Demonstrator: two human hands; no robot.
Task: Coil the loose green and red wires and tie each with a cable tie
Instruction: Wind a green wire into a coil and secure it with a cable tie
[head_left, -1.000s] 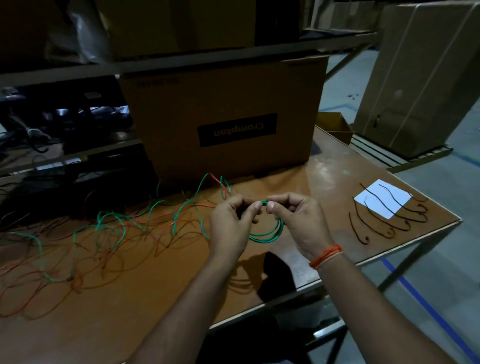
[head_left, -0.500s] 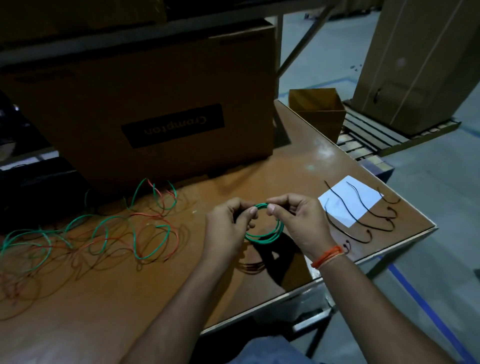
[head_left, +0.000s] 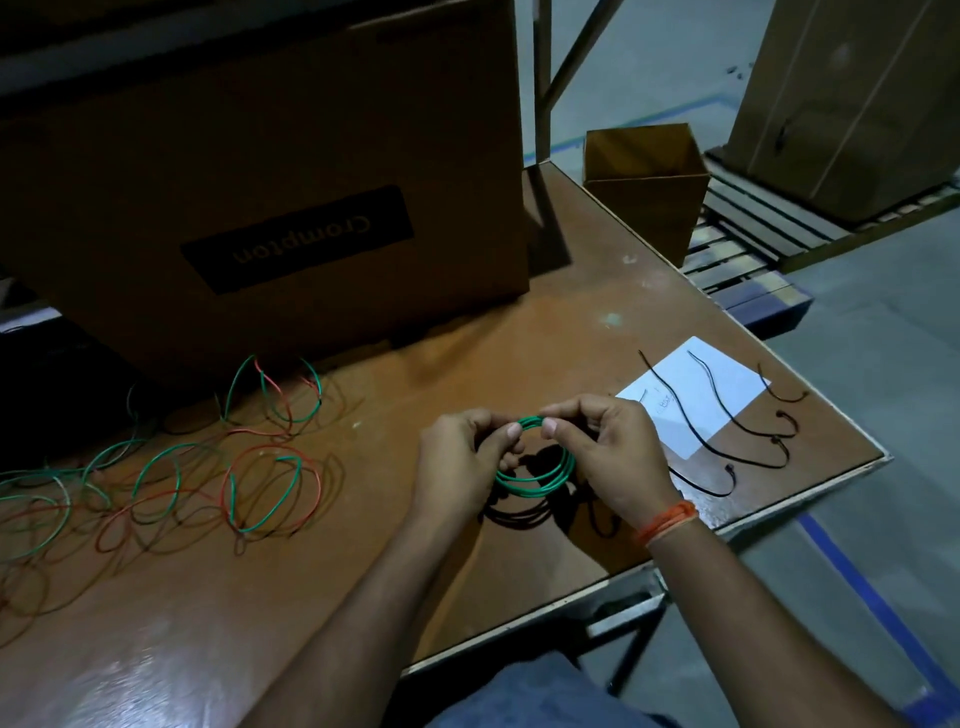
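I've tipped my head down and right, so the box (head_left: 270, 171) fills more of the view. My thumbs seem to have closed nearer together atop the green coil (head_left: 540, 470).

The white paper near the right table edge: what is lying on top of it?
Black cable ties lie across the white paper, their ends running onto the table. Faint marks show on the sheet, too small to read. Whatever is beneath the sheet is hidden.

A dim warehouse: big cardboard cartons (head_left: 291, 171), a floor pallet (head_left: 753, 249), metal racking (head_left: 543, 78).
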